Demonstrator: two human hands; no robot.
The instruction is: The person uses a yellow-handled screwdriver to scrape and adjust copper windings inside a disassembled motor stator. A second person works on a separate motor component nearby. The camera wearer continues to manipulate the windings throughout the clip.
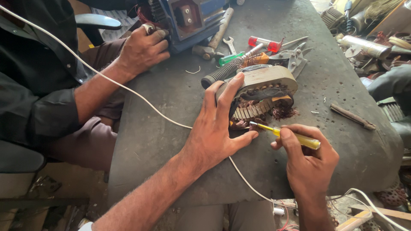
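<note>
My left hand (216,128) holds a round motor stator (267,83) tilted on its edge on the grey table (162,128), fingers over its beige rim. Copper windings and slot teeth show on its underside. My right hand (306,156) grips a yellow-handled screwdriver (299,137), its tip pointing into the stator's lower slots. Loose copper wire scraps lie under the stator.
Another person's hand (143,49) rests on a blue motor housing (188,19) at the far left. A hammer (214,40), spanner (230,42), screwdrivers, snips (293,57) lie behind the stator. A white cable (141,99) crosses the table. A metal bar (352,116) lies right.
</note>
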